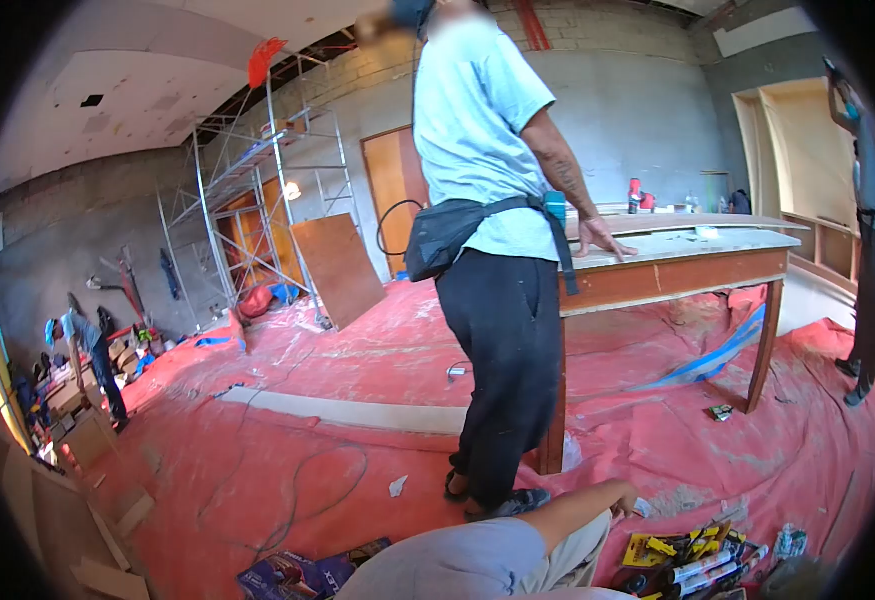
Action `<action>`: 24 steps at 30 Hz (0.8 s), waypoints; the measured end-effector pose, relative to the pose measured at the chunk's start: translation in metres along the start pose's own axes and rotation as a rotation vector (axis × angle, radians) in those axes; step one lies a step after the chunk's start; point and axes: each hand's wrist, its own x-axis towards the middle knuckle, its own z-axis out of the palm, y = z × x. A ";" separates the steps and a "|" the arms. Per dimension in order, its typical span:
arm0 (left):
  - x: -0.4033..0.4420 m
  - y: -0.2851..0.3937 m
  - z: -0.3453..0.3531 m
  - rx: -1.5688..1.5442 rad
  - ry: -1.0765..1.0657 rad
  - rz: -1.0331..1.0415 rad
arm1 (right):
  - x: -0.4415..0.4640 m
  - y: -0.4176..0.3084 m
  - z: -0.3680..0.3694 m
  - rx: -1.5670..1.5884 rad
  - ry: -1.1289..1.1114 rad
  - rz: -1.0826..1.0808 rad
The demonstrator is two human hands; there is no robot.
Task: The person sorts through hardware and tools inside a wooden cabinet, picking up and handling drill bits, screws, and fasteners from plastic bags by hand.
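Observation:
My left hand (619, 496) reaches right from a grey sleeve (448, 558), with the forearm over my khaki trouser leg (580, 552). Its fingers bend down and are mostly hidden. A small whitish scrap (643, 507) shows right by the fingertips; whether I hold it is unclear. Below and to the right lies a pile of yellow and black hand tools (693, 545) with white tubes (706, 570). My right hand is out of view.
Close ahead, a person in a light blue shirt (483, 110) stands with one hand on a wooden table (658, 280). A scaffold (258, 180) and leaning board (338, 270) are behind. Red sheeting (358, 345) covers the floor, with a cable and long pale strip (348, 408). Other people work left and right.

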 end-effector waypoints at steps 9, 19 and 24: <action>0.037 0.008 0.001 -0.099 -0.023 0.060 | 0.022 0.060 -0.052 -0.478 -0.341 0.026; 0.061 0.021 0.003 -0.082 -0.075 0.066 | -0.002 0.007 -0.003 -0.461 -0.089 -0.428; 0.053 0.028 -0.002 -0.060 -0.036 0.095 | -0.005 -0.007 0.010 -0.081 0.008 -0.058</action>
